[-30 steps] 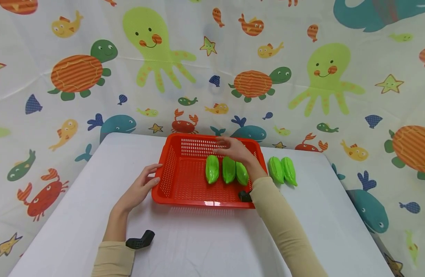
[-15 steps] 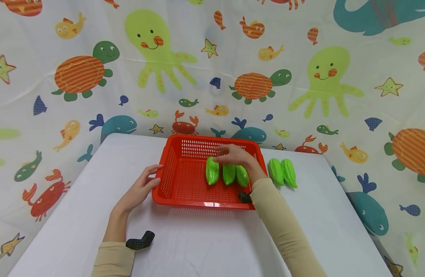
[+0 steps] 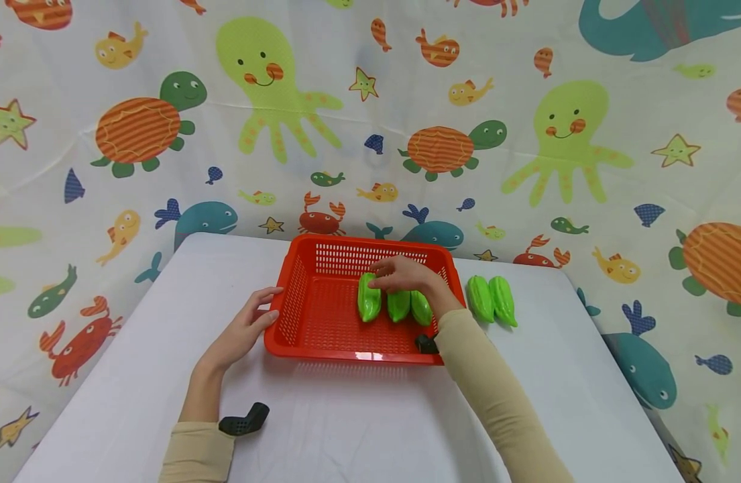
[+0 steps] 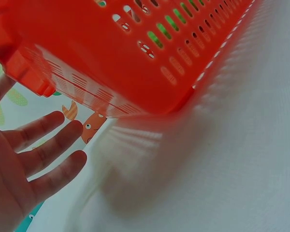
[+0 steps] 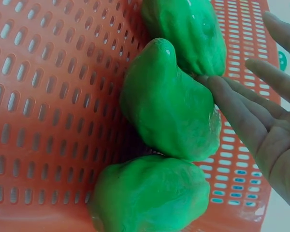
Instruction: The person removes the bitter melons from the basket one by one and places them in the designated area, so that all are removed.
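Three glossy green ribbed gourds, like bitter melons, lie side by side in a red plastic basket (image 3: 328,359). My right hand (image 3: 406,275) is low over them, above the middle gourd (image 3: 398,305). In the right wrist view, its lowest fingertip reaches the gap between the middle gourd (image 5: 169,106) and the left gourd (image 5: 188,34), while the other fingers spread away. The right gourd (image 5: 150,193) lies beside them. At the basket's left rim, my left hand (image 3: 249,325) rests with fingers extended. In the left wrist view, three of its fingers (image 4: 53,150) stand free of the basket wall.
Two more green gourds (image 3: 491,298) lie together on the white table (image 3: 358,429), just right of the basket. Behind the table hangs a white curtain (image 3: 358,40) printed with sea animals. Each wrist wears a black camera mount, such as the left mount (image 3: 245,420).
My right hand has come down and slightly toward me, from the basket's back rim to the gourds. My left hand, the basket and the gourds keep their places.
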Tool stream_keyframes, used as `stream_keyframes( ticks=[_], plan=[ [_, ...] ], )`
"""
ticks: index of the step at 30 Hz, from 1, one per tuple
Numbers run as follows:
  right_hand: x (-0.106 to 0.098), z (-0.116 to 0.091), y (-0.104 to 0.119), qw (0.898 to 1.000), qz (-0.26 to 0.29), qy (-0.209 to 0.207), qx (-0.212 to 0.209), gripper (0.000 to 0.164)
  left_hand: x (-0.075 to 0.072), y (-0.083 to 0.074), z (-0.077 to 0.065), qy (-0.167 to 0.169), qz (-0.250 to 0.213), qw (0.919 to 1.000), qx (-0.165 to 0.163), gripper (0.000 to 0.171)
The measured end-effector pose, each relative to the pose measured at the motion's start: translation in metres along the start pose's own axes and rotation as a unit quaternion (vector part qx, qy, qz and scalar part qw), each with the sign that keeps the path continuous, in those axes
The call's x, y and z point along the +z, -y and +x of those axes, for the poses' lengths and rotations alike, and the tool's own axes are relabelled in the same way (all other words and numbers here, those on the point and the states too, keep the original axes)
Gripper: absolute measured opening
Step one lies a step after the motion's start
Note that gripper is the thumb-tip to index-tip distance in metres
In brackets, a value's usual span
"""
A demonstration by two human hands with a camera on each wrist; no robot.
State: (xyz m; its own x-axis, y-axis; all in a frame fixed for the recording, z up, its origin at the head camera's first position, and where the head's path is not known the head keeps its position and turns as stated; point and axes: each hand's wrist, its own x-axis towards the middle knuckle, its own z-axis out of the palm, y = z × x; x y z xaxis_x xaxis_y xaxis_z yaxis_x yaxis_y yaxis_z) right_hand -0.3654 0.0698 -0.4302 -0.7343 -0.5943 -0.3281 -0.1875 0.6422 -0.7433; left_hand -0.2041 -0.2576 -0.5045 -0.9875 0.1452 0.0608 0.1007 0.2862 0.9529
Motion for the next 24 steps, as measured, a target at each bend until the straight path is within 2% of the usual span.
stream_keyframes(
  ticks=[9,17,24],
  plan=[
    [0.0027,-0.0005,0.0013,1.000,-0.025,0.000,-0.015,0.053,-0.0004,0.0014,-0.0003,0.002,0.000,1.0000,0.002,0.056],
    [0.0059,0.0026,0.0041,0.993,-0.113,0.003,-0.019,0.046,-0.0009,0.0021,-0.0001,-0.001,0.003,1.0000,0.002,0.056],
    [0.0084,0.0046,0.0097,0.987,-0.155,0.027,-0.026,0.047,-0.0007,0.0015,-0.0005,0.000,0.002,1.0000,0.002,0.056]
  ],
)
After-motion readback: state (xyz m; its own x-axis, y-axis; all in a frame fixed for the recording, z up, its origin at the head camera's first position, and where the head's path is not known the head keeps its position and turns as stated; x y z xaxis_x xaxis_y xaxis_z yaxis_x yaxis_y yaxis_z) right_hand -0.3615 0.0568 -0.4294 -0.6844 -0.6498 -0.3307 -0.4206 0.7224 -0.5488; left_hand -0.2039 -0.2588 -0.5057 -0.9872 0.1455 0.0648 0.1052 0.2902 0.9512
